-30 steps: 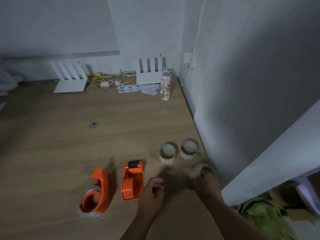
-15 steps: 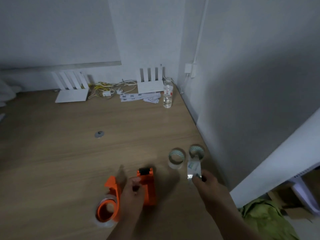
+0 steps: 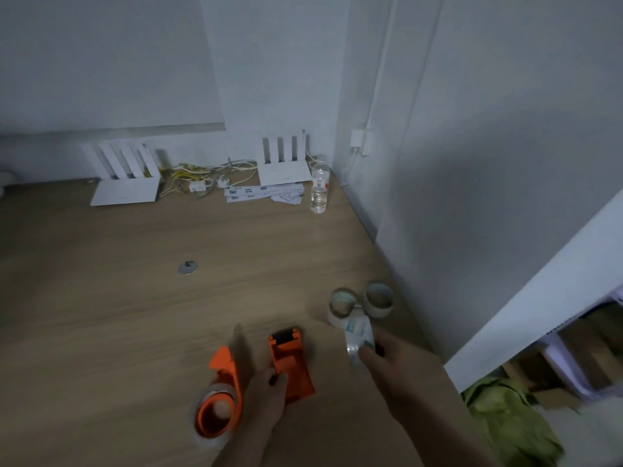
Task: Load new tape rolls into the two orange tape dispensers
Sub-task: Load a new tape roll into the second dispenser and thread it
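Two orange tape dispensers lie near the front of the wooden table (image 3: 135,298). The left dispenser (image 3: 219,396) lies on its side with a clear tape roll around its hub. The right dispenser (image 3: 291,362) is empty, and my left hand (image 3: 266,396) grips its near end. My right hand (image 3: 391,369) holds a clear tape roll (image 3: 359,335) upright just above the table, right of that dispenser. Two more tape rolls (image 3: 342,306) (image 3: 380,298) stand side by side behind it.
A water bottle (image 3: 319,187) stands at the back right by the wall. Two white routers (image 3: 126,183) (image 3: 285,163), cables and paper slips sit along the back. A metal disc (image 3: 187,266) lies mid-table. The table's right edge runs along a white partition.
My right hand has lifted a tape roll off the table and turned it upright. My left hand has moved onto the right dispenser and closed on it. The camera has shifted closer.
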The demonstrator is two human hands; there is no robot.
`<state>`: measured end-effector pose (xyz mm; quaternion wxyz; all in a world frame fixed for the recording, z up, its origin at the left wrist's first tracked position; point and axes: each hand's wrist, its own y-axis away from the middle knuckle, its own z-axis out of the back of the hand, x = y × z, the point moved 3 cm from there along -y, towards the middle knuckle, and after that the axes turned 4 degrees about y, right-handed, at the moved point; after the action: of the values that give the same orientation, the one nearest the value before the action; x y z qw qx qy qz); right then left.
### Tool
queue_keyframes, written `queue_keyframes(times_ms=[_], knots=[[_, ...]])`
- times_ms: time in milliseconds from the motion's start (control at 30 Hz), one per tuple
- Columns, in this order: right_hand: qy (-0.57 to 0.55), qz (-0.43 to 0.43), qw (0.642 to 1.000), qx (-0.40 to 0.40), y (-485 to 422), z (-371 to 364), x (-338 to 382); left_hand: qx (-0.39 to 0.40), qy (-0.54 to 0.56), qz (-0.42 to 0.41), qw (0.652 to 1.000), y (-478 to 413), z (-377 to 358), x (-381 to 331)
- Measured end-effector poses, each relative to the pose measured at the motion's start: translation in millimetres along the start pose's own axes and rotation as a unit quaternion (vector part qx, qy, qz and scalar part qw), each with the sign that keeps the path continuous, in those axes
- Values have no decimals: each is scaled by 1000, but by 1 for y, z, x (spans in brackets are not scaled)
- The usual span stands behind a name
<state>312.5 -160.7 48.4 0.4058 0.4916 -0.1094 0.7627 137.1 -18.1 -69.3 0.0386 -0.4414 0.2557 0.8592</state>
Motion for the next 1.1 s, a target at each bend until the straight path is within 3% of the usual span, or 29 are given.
queue_keyframes(times_ms=[167, 400, 667, 900, 1100], knots=[[-115, 8, 993, 21, -3, -28, 2, 12, 78, -17, 997, 3, 8, -13], [-148, 18, 988, 40, 7, -57, 20, 12, 125, -40, 991, 15, 21, -30], [-178, 30, 982, 45, 11, -78, 41, 3, 241, -94, 966, 50, 61, -81], [-193, 23, 980, 50, 21, -92, 42, -7, 321, -91, 943, 55, 77, -87], [-209, 30, 975, 67, 32, -99, 41, -11, 304, -116, 946, 51, 88, -81]])
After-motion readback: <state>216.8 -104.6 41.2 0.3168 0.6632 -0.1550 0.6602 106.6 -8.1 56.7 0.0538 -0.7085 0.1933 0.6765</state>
